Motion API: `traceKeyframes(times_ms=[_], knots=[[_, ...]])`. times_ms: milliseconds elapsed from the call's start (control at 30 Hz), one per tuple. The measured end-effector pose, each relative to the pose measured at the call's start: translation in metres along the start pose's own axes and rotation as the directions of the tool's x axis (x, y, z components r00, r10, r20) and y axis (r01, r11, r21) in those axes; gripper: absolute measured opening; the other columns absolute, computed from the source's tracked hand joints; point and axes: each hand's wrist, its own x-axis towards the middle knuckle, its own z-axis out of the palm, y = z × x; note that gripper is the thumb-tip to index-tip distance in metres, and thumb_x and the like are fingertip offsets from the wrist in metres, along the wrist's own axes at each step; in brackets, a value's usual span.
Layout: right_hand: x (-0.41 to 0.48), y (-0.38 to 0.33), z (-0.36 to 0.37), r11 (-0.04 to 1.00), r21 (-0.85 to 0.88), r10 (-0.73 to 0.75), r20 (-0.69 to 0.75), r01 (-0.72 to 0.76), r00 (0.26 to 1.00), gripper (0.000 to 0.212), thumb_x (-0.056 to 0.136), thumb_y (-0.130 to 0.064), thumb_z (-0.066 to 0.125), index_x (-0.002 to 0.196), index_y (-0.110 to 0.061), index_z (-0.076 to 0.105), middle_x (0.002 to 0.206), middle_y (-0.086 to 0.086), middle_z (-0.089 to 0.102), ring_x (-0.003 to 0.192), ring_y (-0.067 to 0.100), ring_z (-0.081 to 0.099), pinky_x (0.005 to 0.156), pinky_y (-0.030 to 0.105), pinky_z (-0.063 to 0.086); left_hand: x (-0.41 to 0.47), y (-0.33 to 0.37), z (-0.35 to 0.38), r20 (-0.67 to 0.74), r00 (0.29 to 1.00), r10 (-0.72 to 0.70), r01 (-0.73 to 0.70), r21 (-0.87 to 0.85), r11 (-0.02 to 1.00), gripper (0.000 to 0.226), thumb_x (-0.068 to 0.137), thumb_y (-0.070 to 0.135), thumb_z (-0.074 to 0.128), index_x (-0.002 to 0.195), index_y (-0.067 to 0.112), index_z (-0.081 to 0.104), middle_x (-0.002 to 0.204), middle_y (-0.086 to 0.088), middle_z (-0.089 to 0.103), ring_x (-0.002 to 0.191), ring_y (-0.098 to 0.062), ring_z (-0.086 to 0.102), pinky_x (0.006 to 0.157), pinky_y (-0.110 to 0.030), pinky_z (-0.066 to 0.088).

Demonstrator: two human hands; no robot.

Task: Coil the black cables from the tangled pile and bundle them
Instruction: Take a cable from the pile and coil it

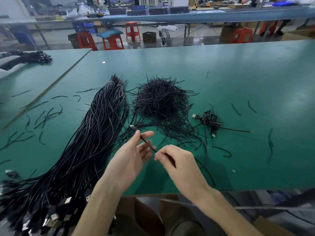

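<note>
A long bundle of black cables [95, 133] lies on the green table [238, 79], running from the middle down to the left front corner, with USB plugs at its near end. A heap of short black ties [160, 99] sits to its right. My left hand [131, 159] and my right hand [177, 160] are raised over the table's front edge. A thin black cable [148, 143] runs between them: the left thumb and forefinger pinch its upper part near the plug, the right fingertips pinch it lower down.
A small coiled cable with a USB plug [209, 120] lies right of the tie heap. Loose black ties [44, 114] are scattered over the left and right of the table. More cable bundles [29, 57] lie at the far left. Stools and benches stand beyond.
</note>
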Motion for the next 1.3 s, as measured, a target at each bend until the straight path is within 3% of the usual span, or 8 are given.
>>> traceKeyframes(times_ms=[533,667,733,833,1000,1100,1167,1300], knots=[[-0.002,0.005,-0.014,0.992,0.098,0.047,0.297,-0.08,0.954,0.046,0.098,-0.06,0.054,0.071,-0.025,0.066,0.052,0.002,0.045,0.046,0.009,0.035,0.047,0.024,0.031,-0.017,0.013,0.003,0.377,0.917,0.126,-0.054,-0.194,0.979,0.045,0.106,0.046,0.042,0.073,0.02,0.056,0.054,0.011,0.026,0.046,-0.007,0.016,0.045,-0.021,0.025],[0.011,0.013,-0.04,0.987,-0.111,0.149,0.365,-0.116,0.919,0.064,0.083,-0.079,0.056,0.064,-0.018,0.062,0.05,-0.004,0.046,0.045,0.009,0.035,0.046,0.023,0.029,-0.029,0.02,-0.001,0.76,0.641,-0.108,-0.099,0.222,0.97,0.034,0.103,0.035,0.056,0.081,0.013,0.069,0.054,0.009,0.052,0.038,-0.01,0.031,0.041,-0.023,0.022],[0.019,0.014,-0.049,0.95,-0.295,0.195,0.298,-0.104,0.934,0.064,0.084,-0.076,0.057,0.059,-0.018,0.062,0.05,0.0,0.052,0.043,0.007,0.039,0.048,0.025,0.032,-0.033,0.012,0.007,0.7,0.597,-0.391,-0.238,0.62,0.747,0.043,0.107,0.036,0.051,0.092,0.004,0.074,0.059,-0.001,0.062,0.041,-0.014,0.04,0.043,-0.027,0.03],[0.023,0.007,-0.051,0.883,-0.451,0.227,0.164,-0.131,0.96,0.06,0.094,-0.065,0.054,0.058,-0.018,0.061,0.049,-0.006,0.055,0.046,0.006,0.05,0.052,0.028,0.04,-0.029,-0.005,0.018,0.556,0.692,-0.461,-0.311,0.805,0.505,0.044,0.11,0.031,0.046,0.103,-0.003,0.072,0.079,-0.021,0.072,0.052,-0.028,0.055,0.06,-0.044,0.049],[0.022,-0.007,-0.051,0.923,-0.365,0.146,0.043,-0.121,0.988,0.056,0.1,-0.058,0.048,0.064,-0.015,0.059,0.057,0.001,0.058,0.049,0.016,0.048,0.05,0.031,0.04,-0.02,-0.008,0.023,0.421,0.907,0.011,-0.373,0.791,0.486,0.037,0.099,0.04,0.046,0.11,0.019,0.074,0.096,0.009,0.077,0.092,-0.005,0.072,0.089,-0.027,0.054],[0.021,-0.013,-0.046,0.959,-0.272,0.081,-0.019,-0.083,0.997,0.055,0.101,-0.053,0.05,0.063,-0.014,0.054,0.048,-0.002,0.049,0.042,0.013,0.036,0.046,0.023,0.026,-0.014,-0.01,0.023,0.424,0.903,0.076,-0.413,0.801,0.434,0.026,0.096,0.049,0.045,0.098,0.053,0.07,0.077,0.018,0.06,0.064,-0.006,0.055,0.064,-0.025,0.045],[0.021,-0.017,-0.042,0.988,-0.139,0.067,-0.043,-0.072,0.997,0.051,0.103,-0.047,0.05,0.062,-0.017,0.053,0.046,-0.008,0.045,0.043,0.011,0.035,0.045,0.022,0.026,-0.012,-0.013,0.022,0.403,0.903,0.147,-0.419,0.756,0.503,0.027,0.098,0.047,0.045,0.093,0.055,0.071,0.07,0.015,0.061,0.062,-0.003,0.054,0.061,-0.02,0.043],[0.011,-0.02,-0.032,0.999,0.045,-0.009,-0.039,0.011,0.999,0.044,0.106,-0.041,0.048,0.067,-0.024,0.058,0.048,-0.009,0.045,0.042,0.006,0.035,0.044,0.022,0.028,0.0,-0.021,0.019,0.283,0.927,0.245,-0.351,0.431,0.831,0.048,0.104,0.039,0.041,0.137,0.01,0.061,0.14,0.001,0.065,0.132,-0.01,0.058,0.112,-0.027,0.043]])
